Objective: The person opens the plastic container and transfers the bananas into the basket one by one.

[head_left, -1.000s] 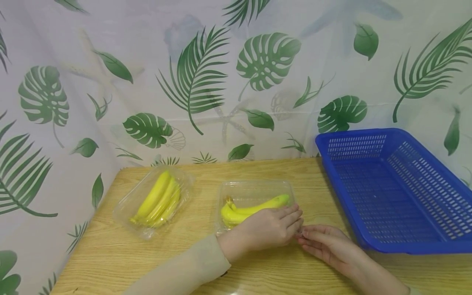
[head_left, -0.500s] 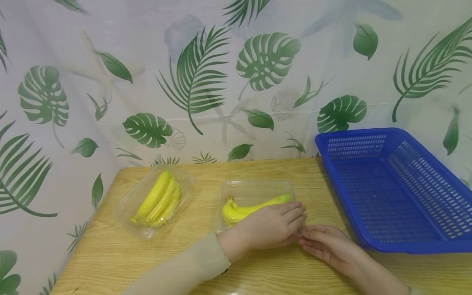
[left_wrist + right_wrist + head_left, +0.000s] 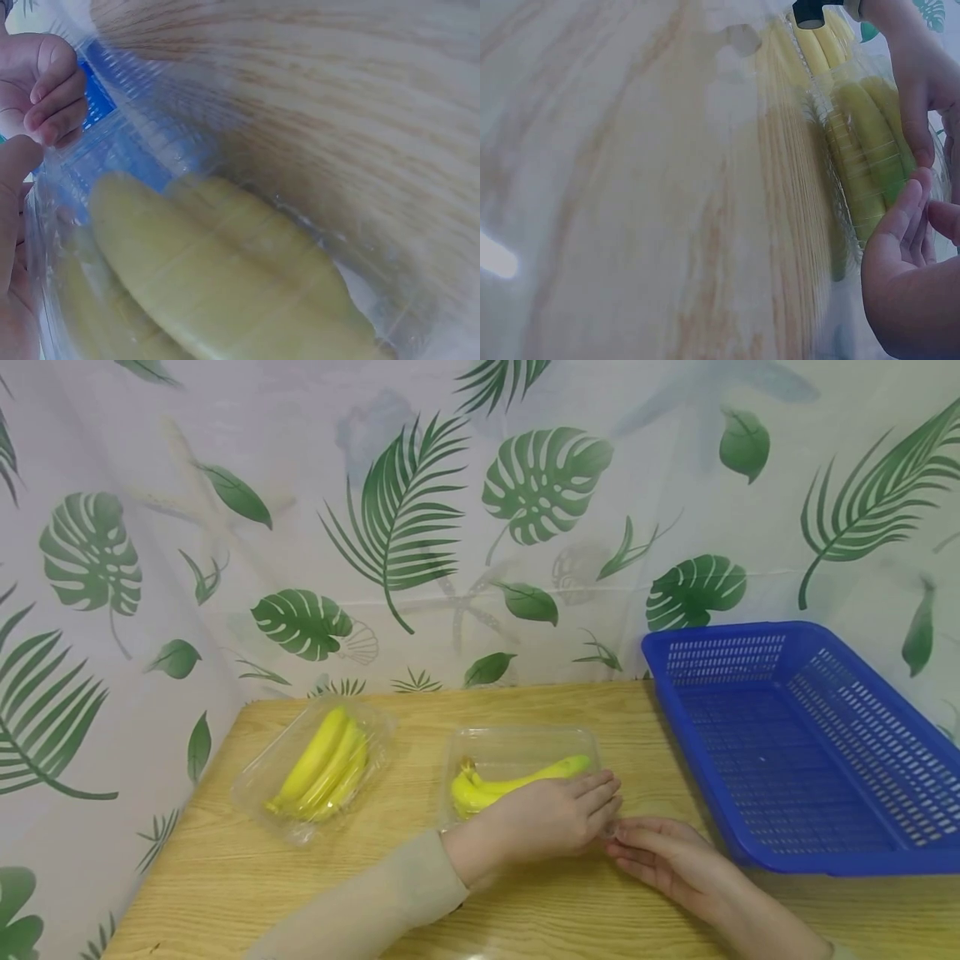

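1. The left hand lies flat, fingers straight, on the near clear box of bananas at the table centre.
2. The right hand, loosely open, touches the box's right corner; whether it pinches is hidden.
3. Two clear boxes, the second far left; one blue basket.

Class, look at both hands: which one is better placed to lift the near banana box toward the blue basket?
Probably the left hand: it already rests on the clear banana box. The right hand only touches its corner.
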A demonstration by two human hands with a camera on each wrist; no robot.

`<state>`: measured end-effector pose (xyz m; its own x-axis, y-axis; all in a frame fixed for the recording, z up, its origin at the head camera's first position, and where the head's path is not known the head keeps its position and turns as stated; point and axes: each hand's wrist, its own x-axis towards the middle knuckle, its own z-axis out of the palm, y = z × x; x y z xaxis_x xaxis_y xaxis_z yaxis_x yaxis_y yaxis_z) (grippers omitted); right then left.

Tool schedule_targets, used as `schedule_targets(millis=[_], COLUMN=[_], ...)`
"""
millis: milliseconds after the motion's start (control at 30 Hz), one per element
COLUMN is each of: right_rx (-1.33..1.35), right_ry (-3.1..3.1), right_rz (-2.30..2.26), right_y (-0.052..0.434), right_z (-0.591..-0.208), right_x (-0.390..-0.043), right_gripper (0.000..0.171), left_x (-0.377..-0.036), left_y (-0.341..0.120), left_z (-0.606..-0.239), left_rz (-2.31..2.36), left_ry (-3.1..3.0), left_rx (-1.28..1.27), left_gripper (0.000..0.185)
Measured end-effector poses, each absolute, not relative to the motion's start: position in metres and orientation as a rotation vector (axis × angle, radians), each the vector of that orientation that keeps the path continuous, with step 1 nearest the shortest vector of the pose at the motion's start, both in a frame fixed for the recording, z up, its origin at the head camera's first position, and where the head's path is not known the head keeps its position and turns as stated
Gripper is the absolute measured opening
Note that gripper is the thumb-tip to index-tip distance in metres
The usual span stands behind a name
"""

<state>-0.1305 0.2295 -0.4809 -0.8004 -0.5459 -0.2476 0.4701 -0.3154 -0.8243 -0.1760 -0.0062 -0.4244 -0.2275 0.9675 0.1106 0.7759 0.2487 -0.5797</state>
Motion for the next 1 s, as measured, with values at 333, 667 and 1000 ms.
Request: schedule_targets(millis=[333,667,1000], right_rx=[-0.082,-0.115,-0.136], right_ry=[1.330,1.332,1.353], right_rz=[-2.128,-2.136,-2.138], right_y=[0.2291,0.2279,0.2279], right_z=[-0.4810,-0.4802,-0.4819], right_x=[-0.1306,-0.1317,-0.1317], right_gripper=[0.030,0.031,0.032], left_x=[-0.1765,-0.1777,-0.1768], left_y=[-0.0055,-0.0041,-0.0043], left_z=[-0.4265,-0.4329,-0.4333], left_rz=[0.530,0.486,0.441], left_ry=[-2.015,-1.951,-1.944], left_rx=[-1.565,-1.532,-1.535], left_gripper=[0.044,0.038,0.036])
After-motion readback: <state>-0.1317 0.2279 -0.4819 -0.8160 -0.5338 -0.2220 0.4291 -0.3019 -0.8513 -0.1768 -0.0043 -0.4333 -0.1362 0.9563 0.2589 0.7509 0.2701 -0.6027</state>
